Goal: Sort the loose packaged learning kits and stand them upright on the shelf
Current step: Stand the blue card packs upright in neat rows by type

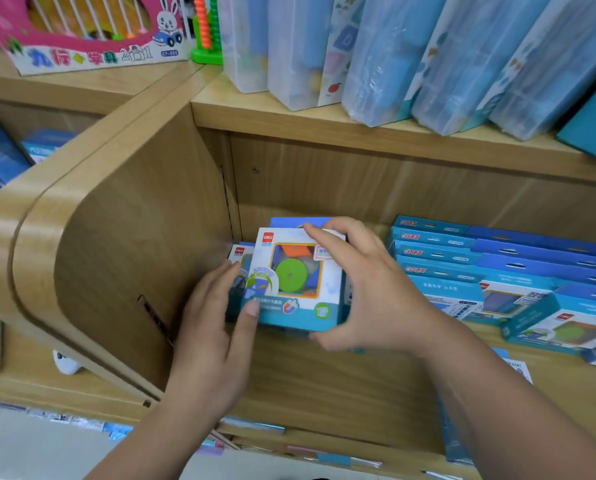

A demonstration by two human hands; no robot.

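As it is stood upright, kit (295, 275): right hand (369, 289) clasps edges (top, bottom).
Left hand (217, 323): flat, steadying side.

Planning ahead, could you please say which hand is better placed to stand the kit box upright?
Probably the right hand: it grips the kit box top and bottom; the left hand only touches its side.

a pink bunny box (82, 43) stands beside a green abacus (207, 56).

left hand (217, 327): fingers straight, thumb out | right hand (376, 292): fingers and thumb curled round kit box (293, 271) | forearms bare
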